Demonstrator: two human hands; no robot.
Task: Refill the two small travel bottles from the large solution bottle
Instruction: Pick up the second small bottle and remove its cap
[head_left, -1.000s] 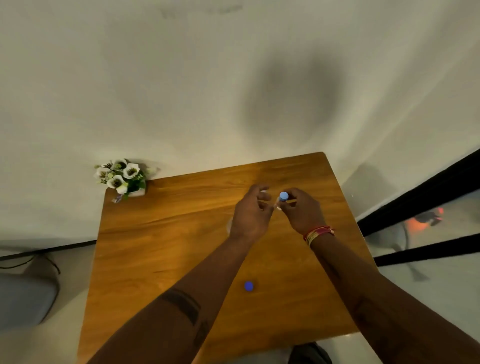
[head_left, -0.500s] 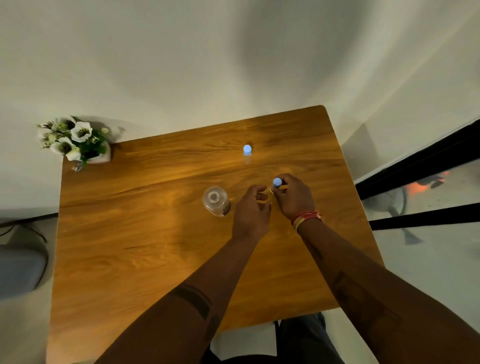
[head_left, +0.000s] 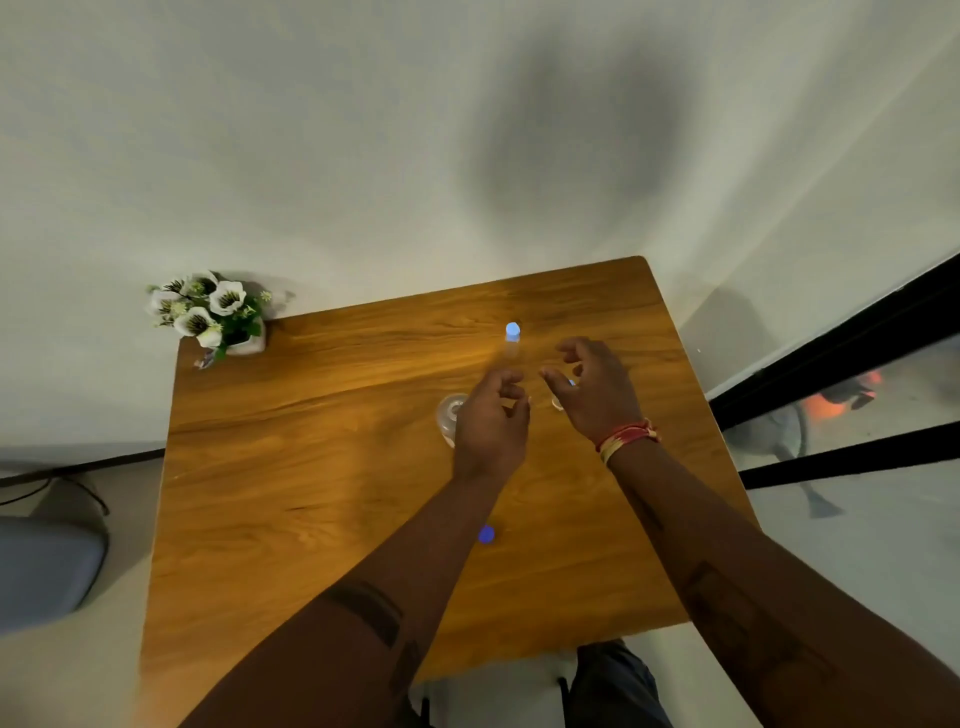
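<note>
One small clear travel bottle (head_left: 512, 338) with a light blue cap stands upright at the far middle of the wooden table (head_left: 311, 467). A second small bottle (head_left: 566, 391) with a blue cap stands mostly hidden behind my right hand (head_left: 597, 395), whose fingers are spread and hold nothing. The large clear solution bottle (head_left: 450, 415), uncapped, stands just left of my left hand (head_left: 493, 421), which partly covers it. My left hand's fingers are loosely curled and empty. A loose dark blue cap (head_left: 486, 534) lies on the table beside my left forearm.
A small white pot of white flowers (head_left: 213, 317) sits at the table's far left corner against the wall. A grey seat (head_left: 47, 566) is left of the table. Dark window frames and glass (head_left: 852, 415) run along the right.
Both hands have let go of the second small bottle and opened; it now stands on the table under my right hand. The camera view has shifted.
</note>
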